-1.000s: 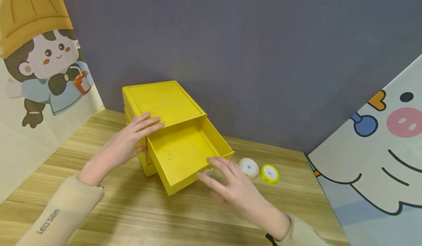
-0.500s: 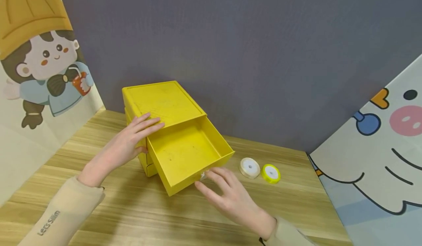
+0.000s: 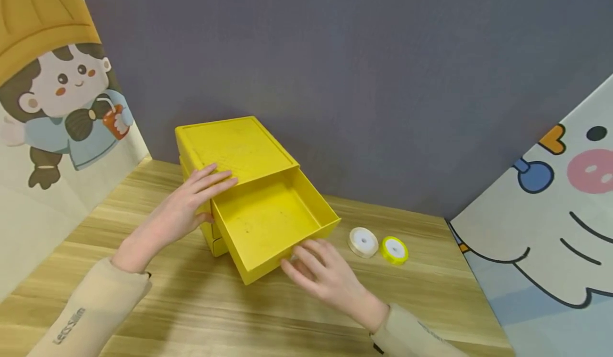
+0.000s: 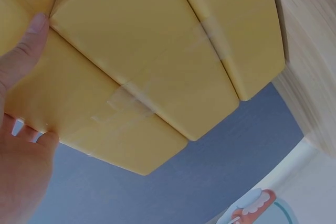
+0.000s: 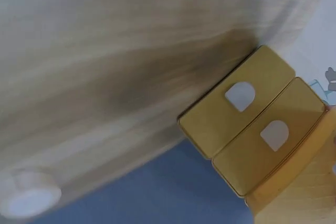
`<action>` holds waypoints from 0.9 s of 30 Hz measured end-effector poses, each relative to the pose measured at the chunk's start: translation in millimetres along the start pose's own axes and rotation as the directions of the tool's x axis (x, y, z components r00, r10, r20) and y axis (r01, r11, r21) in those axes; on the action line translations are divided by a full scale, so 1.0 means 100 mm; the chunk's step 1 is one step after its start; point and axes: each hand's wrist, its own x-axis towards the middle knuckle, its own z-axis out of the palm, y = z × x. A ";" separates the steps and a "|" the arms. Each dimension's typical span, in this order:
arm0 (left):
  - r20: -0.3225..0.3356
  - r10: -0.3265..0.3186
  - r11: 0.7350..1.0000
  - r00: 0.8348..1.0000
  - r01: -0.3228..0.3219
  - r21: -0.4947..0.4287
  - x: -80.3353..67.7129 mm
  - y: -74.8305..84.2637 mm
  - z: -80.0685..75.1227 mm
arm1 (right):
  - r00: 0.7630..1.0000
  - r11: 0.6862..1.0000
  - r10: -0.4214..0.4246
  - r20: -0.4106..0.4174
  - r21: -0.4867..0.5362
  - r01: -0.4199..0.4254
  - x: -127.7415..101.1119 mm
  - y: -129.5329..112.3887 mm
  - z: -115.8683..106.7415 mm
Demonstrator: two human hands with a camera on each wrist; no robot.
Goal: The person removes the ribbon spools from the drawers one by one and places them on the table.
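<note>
Left hand: we are laying our left hand [image 3: 184, 208] flat on the top of the yellow drawer box [image 3: 234, 147], left of centre in the head view, the fingers straight and slightly apart, reaching toward the box's front edge.
Left thumb: in the left wrist view the thumb [image 4: 23, 51] is pressing against the box's side wall [image 4: 142, 77], upper left of that frame, where taped seams are showing between the stacked units.
Left arm: the beige sleeve [image 3: 91, 306] is running from the lower left corner up toward the box.
Right hand: we are holding our right hand [image 3: 325, 274] at the front wall of the pulled-out top drawer [image 3: 268, 221], just below centre of the head view, palm down.
Right fingers: they are bending lightly against the drawer front, a little apart; we cannot tell whether they are gripping a tab there.
Drawer: it is standing open, sticking out toward the lower right from the box, its inside showing bare yellow.
Lower drawers: in the right wrist view two closed fronts [image 5: 252, 124] with pale tabs are showing at the right of the frame.
Ribbon spools: a white spool [image 3: 362, 241] and a yellow spool [image 3: 394, 250] are lying touching each other on the wooden table [image 3: 201, 304], right of the drawer and near our right hand.
</note>
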 end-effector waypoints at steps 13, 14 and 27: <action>0.002 -0.010 1.000 1.000 0.010 -0.005 -0.02 0.03 -0.02 | 0.993 0.992 -0.095 -0.067 -0.093 0.088 0.05 0.09 0.06; 0.003 -0.011 1.000 1.000 0.011 -0.005 -0.02 0.03 -0.03 | 0.994 0.993 -0.089 -0.070 -0.090 0.082 0.05 0.09 0.06; 0.013 -0.016 1.000 1.000 0.015 0.013 -0.01 0.05 -0.05 | 0.995 0.993 -0.023 -0.094 -0.118 0.011 0.16 0.08 0.18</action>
